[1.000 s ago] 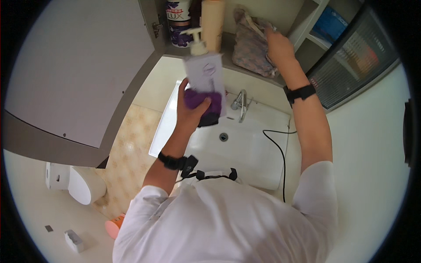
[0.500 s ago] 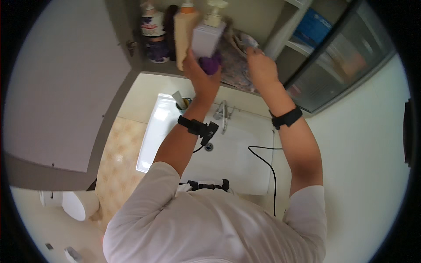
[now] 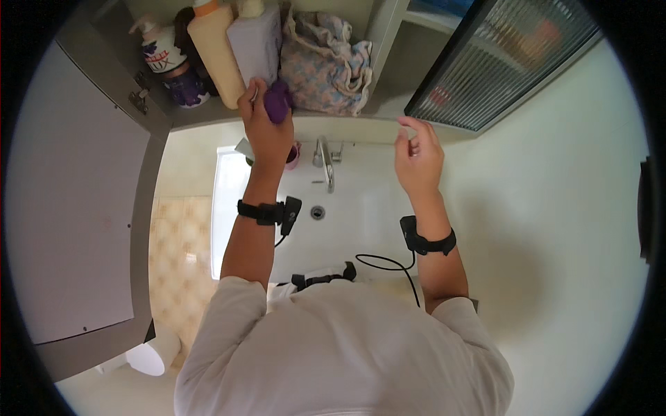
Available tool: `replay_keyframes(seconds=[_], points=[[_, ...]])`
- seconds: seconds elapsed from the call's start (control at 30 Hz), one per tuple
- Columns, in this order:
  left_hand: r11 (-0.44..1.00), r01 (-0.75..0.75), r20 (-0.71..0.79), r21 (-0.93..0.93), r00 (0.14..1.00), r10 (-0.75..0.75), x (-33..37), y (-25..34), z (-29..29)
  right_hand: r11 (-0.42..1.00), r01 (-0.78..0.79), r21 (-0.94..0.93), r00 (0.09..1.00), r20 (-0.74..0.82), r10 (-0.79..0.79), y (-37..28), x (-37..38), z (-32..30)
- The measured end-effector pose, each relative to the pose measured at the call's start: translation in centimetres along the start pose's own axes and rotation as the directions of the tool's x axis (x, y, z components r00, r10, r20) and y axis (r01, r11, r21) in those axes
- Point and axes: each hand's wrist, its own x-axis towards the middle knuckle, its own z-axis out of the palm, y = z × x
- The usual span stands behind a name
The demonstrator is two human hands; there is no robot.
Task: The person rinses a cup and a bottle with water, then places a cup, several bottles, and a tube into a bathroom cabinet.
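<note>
My left hand is closed around a small rounded purple item whose kind I cannot make out. It is at the cabinet's front edge, before a pale lilac pump bottle. To the left of that bottle stands a tall cream bottle with an orange collar. A floral drawstring cloth bag sits on the shelf just to the right. My right hand is in front of the cabinet, over the sink's right side. Its fingers are loosely curled, the thumb stands apart, and nothing shows in it.
A white-and-purple pump bottle and a purple jar stand at the shelf's left. The grey cabinet door hangs open on the left, a ribbed glass door on the right. Below are the white sink and faucet.
My right hand has let go of the floral bag's top and drawn back toward me. My left hand still holds the purple item. The view has shifted, showing the bag more fully.
</note>
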Motion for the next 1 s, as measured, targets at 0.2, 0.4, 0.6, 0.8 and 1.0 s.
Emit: replay_keyframes(seconds=[0.2,0.4,0.6,0.8,1.0], points=[[0.991,0.05,0.123,-0.122,0.992,-0.034,0.3,-1.2,-1.5,0.965,-0.26,0.046,0.965,0.052,0.257,4.3,-5.3,-0.9],[0.87,0.415,0.269,-0.265,0.899,-0.347,-6.7,-3.0,-9.4,0.959,-0.278,0.049,0.853,0.472,0.223,6.7,-14.0,4.7],[0.515,0.842,0.441,-0.157,0.527,-0.726,-22.4,-3.7,-19.4,0.974,-0.13,0.188,0.632,0.772,-0.065,3.4,-18.2,15.1],[0.1,0.922,0.322,-0.373,0.23,-0.918,-28.5,0.2,-28.4,0.992,-0.085,-0.097,0.733,0.669,0.128,7.0,-14.9,30.3],[0.04,0.799,0.117,-0.601,0.137,-0.984,-30.1,2.7,-34.0,0.95,0.069,-0.304,0.707,0.687,0.168,9.3,-11.8,33.5]])
